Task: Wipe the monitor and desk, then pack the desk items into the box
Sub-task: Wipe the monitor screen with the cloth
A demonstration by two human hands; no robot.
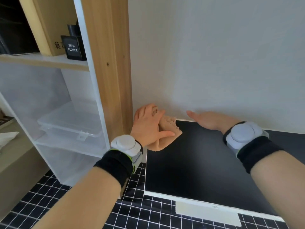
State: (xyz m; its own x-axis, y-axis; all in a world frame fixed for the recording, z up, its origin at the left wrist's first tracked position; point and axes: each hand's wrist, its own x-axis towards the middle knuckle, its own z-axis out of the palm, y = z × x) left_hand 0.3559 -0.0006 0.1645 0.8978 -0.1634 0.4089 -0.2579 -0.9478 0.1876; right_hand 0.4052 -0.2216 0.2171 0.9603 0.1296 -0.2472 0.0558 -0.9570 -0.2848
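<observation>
Plastic case [71, 124]: clear and lidded, on a shelf of the white unit at far left, well apart from both hands. I cannot say whether it is the packing box.
Left hand [148, 128]: at the monitor's top left corner, fingers bent over the cloth and thumb laid across its front, holding it to the corner.
Cloth [168, 129]: peach, waffle-textured, bunched under that hand and draped over the screen's top left corner.
Monitor [198, 162]: dark screen in a white frame, its long axis running rightward from the cloth. By my reading, the glass left to cover lies right of and below the cloth.
Right hand [209, 120]: flat, fingers straight, holding nothing. It rests on the monitor's top edge with fingertips pointing left toward the cloth; I judge it is steadying the monitor.
Desk [148, 212]: black grid-patterned cover under the monitor's foot, next in line after the screen, I judge.
</observation>
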